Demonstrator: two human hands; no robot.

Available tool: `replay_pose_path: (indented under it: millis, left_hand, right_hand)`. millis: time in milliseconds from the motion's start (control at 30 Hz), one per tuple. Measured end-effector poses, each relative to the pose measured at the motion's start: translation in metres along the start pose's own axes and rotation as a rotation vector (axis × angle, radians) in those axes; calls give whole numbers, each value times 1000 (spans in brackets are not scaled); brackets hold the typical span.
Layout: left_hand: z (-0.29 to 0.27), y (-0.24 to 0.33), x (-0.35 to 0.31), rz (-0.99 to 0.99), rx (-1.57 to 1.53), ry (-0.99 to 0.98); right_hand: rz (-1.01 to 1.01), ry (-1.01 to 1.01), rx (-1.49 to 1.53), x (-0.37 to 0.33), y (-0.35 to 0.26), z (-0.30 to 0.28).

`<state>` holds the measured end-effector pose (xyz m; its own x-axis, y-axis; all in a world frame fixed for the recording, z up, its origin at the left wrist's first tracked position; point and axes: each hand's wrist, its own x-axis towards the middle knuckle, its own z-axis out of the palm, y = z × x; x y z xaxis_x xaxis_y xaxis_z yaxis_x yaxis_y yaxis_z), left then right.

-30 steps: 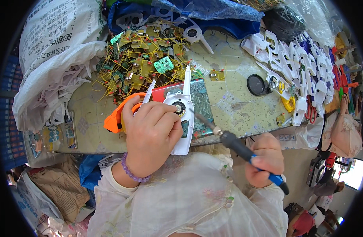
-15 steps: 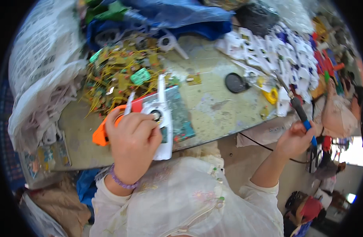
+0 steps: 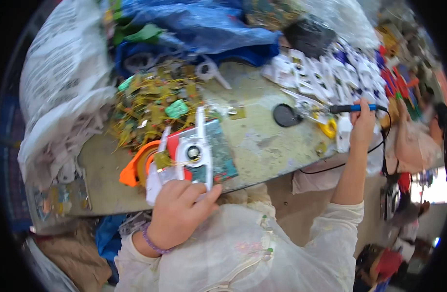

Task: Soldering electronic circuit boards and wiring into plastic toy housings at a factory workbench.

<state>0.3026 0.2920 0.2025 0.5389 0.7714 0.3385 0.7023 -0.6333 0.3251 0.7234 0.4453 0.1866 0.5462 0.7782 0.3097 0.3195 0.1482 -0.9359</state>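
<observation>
My right hand [image 3: 363, 124] is closed around the blue and black handle of a soldering iron [image 3: 344, 108], held level. Its metal end points left, over a cluttered spot near a black round lid [image 3: 287, 115] and a yellow ring [image 3: 328, 128]. With curled fingers, my left hand [image 3: 183, 210] grips the lower end of a white plastic housing [image 3: 207, 160] that has a round black-rimmed part. Beneath the housing lies a red and teal flat piece [image 3: 223, 146]. Left of it stand an orange tape-like ring [image 3: 131, 171] and another white plastic piece [image 3: 157, 184].
A heap of small circuit boards with yellow wires [image 3: 150, 104] lies at the left back. White plastic parts [image 3: 308, 78] pile up at the right back. A white sack [image 3: 63, 63] stands left; blue sheeting [image 3: 199, 27] lies behind. The iron's black cord [image 3: 325, 169] hangs over the front edge.
My right hand has moved up, swinging the soldering iron from slanting to level, its tip now farther left. My left hand has drawn back from the housing's round part to its lower end.
</observation>
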Motion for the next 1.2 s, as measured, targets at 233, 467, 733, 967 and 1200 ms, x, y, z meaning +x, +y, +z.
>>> replay_pose_path:
  millis: [233,467,733,967,1200]
  left_hand:
    - [0,-12,-29,-55,-114,137]
    - [11,-34,-77,-761,-693,783]
    - [16,-19,-85,-1014,-1439,958]
    - [14,-30,-100,-853,-495,646]
    - [-4,-31,-53,-600,-106,221]
  right_hand:
    - [94,162,195,-38,29,39]
    - [-134,-23,139,-166,14,92]
    - [-980,-1108,-64,-159,-92,212]
    - [-898,-1650,-156,-151,-105,264]
    - [-921,-1698,-187,-154,-114,272]
